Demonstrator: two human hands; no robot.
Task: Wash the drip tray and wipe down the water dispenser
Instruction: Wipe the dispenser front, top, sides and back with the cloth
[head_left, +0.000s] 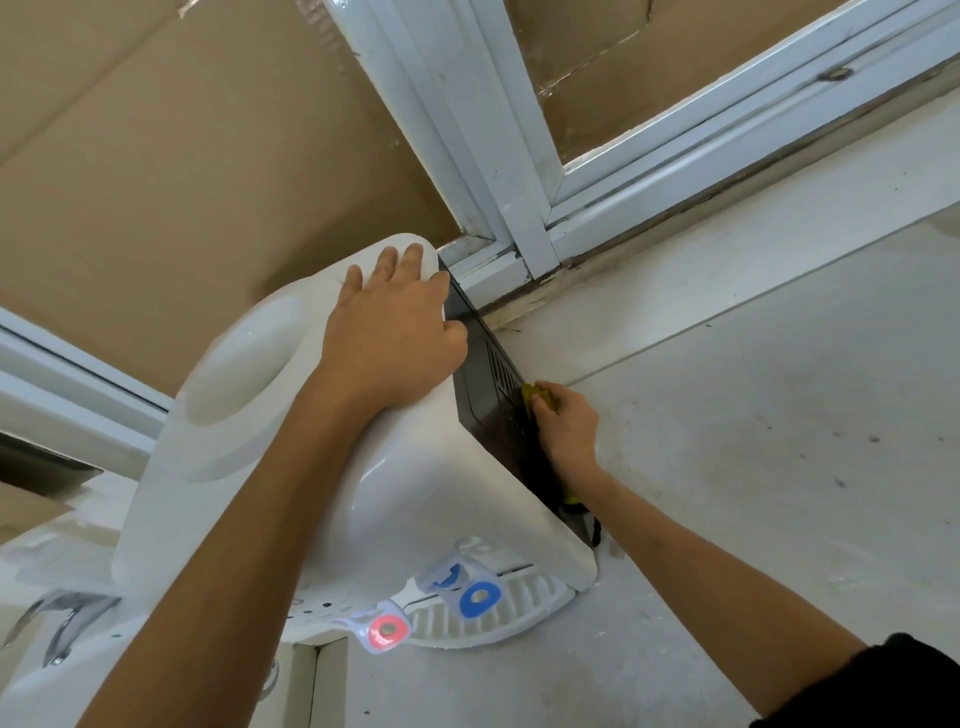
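- Both forearms reach away from the camera toward the water dispenser (291, 467), a white unit standing on a pale counter (753, 467).
- Left hand (395, 338) lies flat and spread on the white top of the dispenser near its back corner, fingers open and gripping nothing; my guess is it steadies the unit against the push of wiping.
- Right hand (566, 428) is closed around a yellow cloth (540, 397), pressing it to the dark side panel (493, 395) beside the ribbed vent slots. The two hands are apart, one on top and one on the side.
- That narrow gap between panel and counter probably explains the low, tucked wrist.
- Below the left forearm sit the taps: a blue tap (480, 597) and a red tap (387, 631), with the white slatted drip tray (511, 603) seated under them at the front of the dispenser.
- By the look of things, the wiping step is in hand.
- Pale and speckled, the counter meets a white window frame (519, 208) behind the dispenser; brown cardboard (156, 156) covers the panes.
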